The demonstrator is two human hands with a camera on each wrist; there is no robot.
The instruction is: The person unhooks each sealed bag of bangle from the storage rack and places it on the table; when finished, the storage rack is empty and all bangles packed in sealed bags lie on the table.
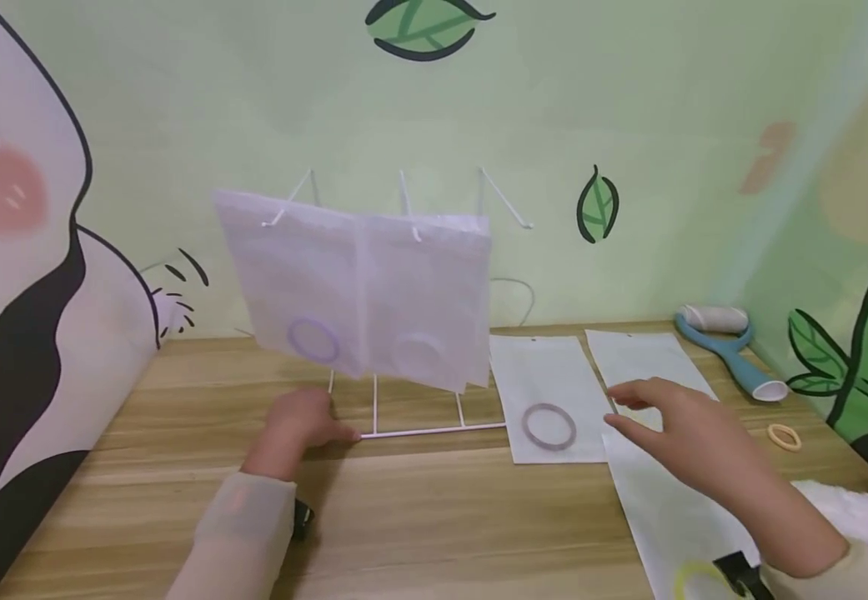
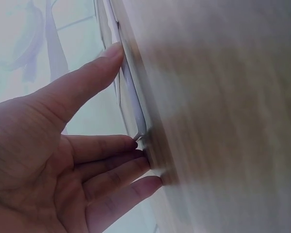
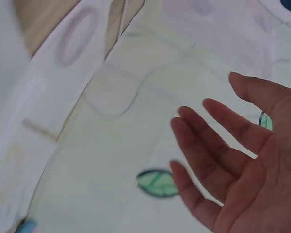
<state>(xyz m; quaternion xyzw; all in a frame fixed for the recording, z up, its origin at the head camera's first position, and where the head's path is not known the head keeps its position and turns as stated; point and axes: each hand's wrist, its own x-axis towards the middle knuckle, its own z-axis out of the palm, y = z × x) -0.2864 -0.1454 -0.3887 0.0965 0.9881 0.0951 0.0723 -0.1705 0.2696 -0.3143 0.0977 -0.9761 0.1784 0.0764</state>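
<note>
A white wire rack (image 1: 418,432) with several hooks stands on the table by the wall. My left hand (image 1: 302,421) grips the front left corner of its base. In the left wrist view, the thumb of that left hand (image 2: 53,160) lies along the wire rod (image 2: 131,92), with the fingertips at the bent corner. White translucent packets (image 1: 418,292) hang from the left and middle hooks, rings showing faintly through them; the right hook (image 1: 509,200) is bare. My right hand (image 1: 692,433) hovers above the flat packets at right, fingers loosely spread. Nothing lies in that right hand (image 3: 242,160) in its wrist view.
Flat white packets (image 1: 516,375) lie right of the rack, one with a purple ring (image 1: 549,427), another with a yellow ring (image 1: 699,579). A blue-handled lint roller (image 1: 730,346), a small tan ring (image 1: 784,437) and red-and-white plush fabric (image 1: 842,508) lie farther right. A printed wall (image 1: 666,275) closes the back.
</note>
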